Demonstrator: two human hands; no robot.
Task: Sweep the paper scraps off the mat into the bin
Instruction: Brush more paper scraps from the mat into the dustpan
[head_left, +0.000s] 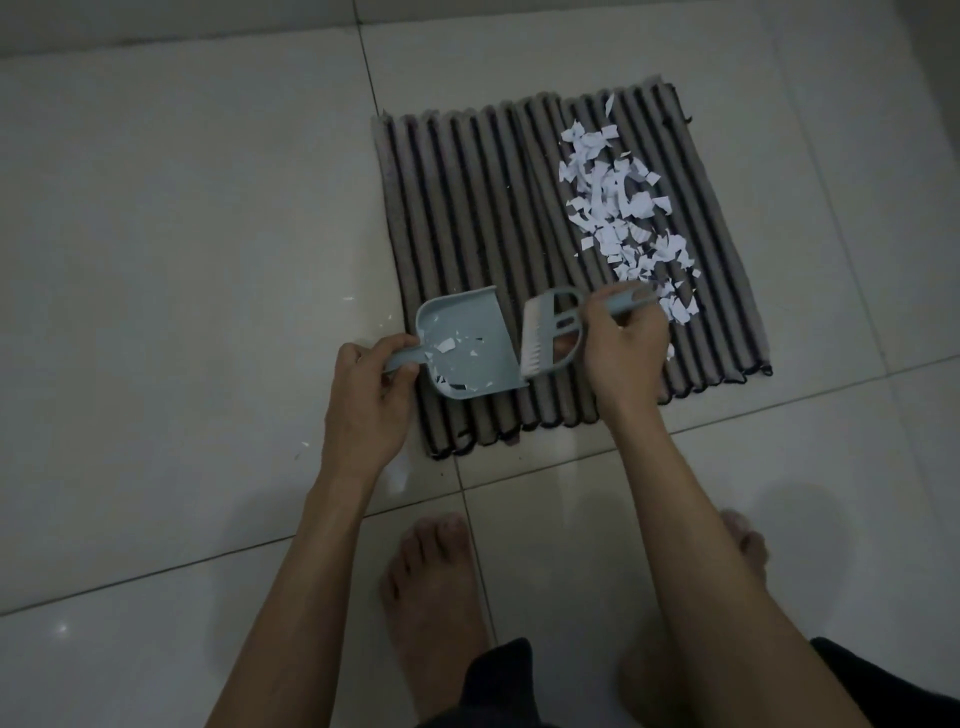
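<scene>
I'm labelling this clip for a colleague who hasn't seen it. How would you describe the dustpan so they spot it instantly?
Find the striped ribbed mat on the pale tiled floor. At its near left edge, the left hand grips the dustpan. It is the pale blue scoop with white scraps inside, unlike the bristled brush beside it.

The mat (498, 234), in the centre and upper right of the frame, is striped lengthwise: raised greyish-brown ribs alternate with dark, nearly black grooves, and a black stitched edge runs along its lower border. The paper scraps (621, 208) heaped on its right half are white with a faint bluish cast. The dustpan (462, 345) just left of centre is plain pale blue-grey, flecked inside with a few white bits. The brush (558, 325) beside it is the same pale blue-grey, with white bristles. The floor (182, 234) is glossy off-white tile crossed by thin dark grout lines. Dark, near-black clothing (498, 686) shows at the bottom edge.
</scene>
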